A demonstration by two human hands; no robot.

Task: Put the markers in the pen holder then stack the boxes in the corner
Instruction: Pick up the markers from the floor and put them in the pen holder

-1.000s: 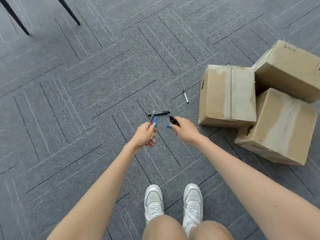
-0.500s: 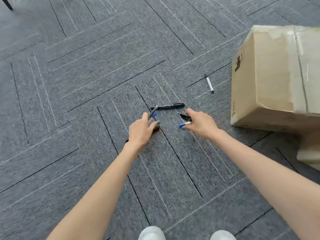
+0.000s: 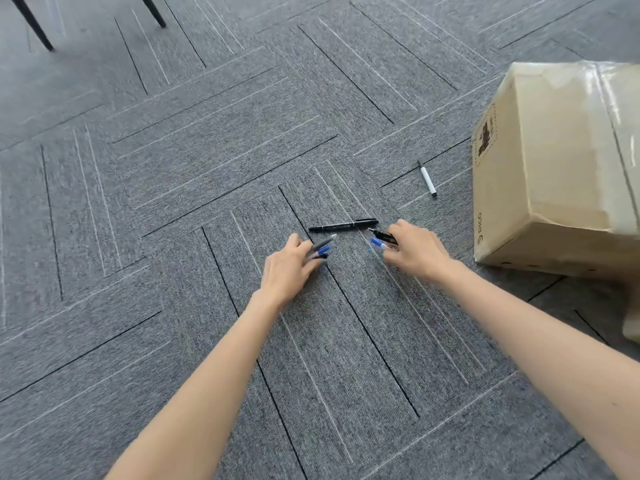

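Observation:
My left hand point(image 3: 289, 268) is low over the grey carpet, closed around a bundle of markers point(image 3: 320, 248) whose grey and blue tips stick out past the fingers. My right hand point(image 3: 414, 249) holds a black and a blue-capped marker point(image 3: 381, 238). Between and just beyond both hands a black marker point(image 3: 343, 225) lies flat on the carpet. A white marker with black ends point(image 3: 427, 177) lies farther away, near a taped cardboard box point(image 3: 561, 161) on the right. No pen holder is in view.
The corner of a second cardboard box point(image 3: 632, 327) shows at the right edge, below the first. Two thin black chair legs point(image 3: 33, 24) stand at the far left. Grey patterned carpet tiles cover the floor.
The view dropped much closer to the floor; my shoes left the frame. Both hands went down toward the carpet beside the black marker, still holding their markers.

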